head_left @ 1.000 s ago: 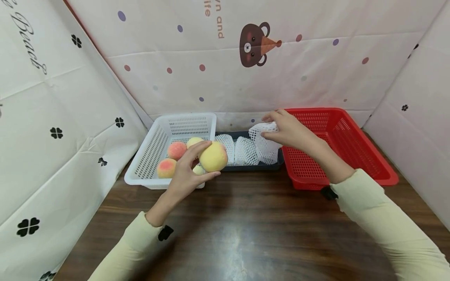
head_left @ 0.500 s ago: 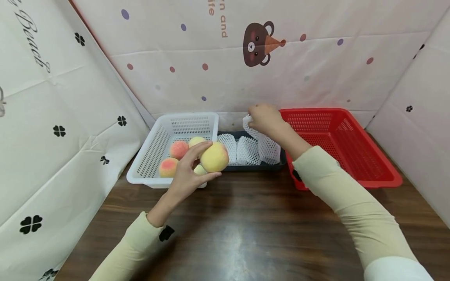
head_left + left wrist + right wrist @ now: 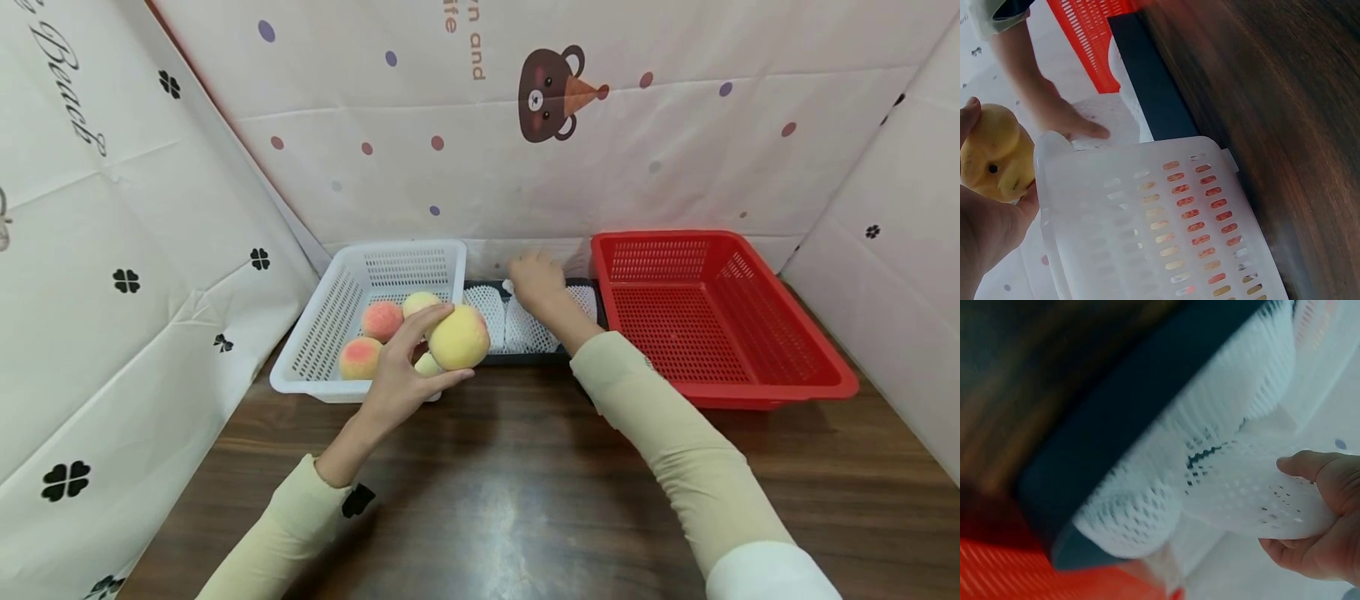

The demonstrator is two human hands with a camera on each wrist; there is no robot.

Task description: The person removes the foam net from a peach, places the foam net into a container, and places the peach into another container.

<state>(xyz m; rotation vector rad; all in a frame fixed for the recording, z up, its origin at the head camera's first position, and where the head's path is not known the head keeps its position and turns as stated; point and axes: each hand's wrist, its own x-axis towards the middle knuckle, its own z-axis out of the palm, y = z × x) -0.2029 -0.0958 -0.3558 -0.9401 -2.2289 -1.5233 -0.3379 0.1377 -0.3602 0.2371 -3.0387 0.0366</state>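
My left hand holds a yellow peach between thumb and fingers, in front of the white basket's right side. In the left wrist view the peach's stem hollow shows. Over the back of the dark tray is my right hand. The right wrist view shows that hand pinching a white foam fruit net between thumb and fingers. Its far end lies against other foam nets in the tray. From the head, the right hand hides most of the held net.
A white basket stands left of the tray, with several peaches inside, among them a pink one. On the right sits a red basket. Printed cloth hangs behind, and the wooden table lies in front.
My right hand has moved left and then down with the foam net, from beside the red basket to the tray's middle. The left hand keeps the peach nearly still.
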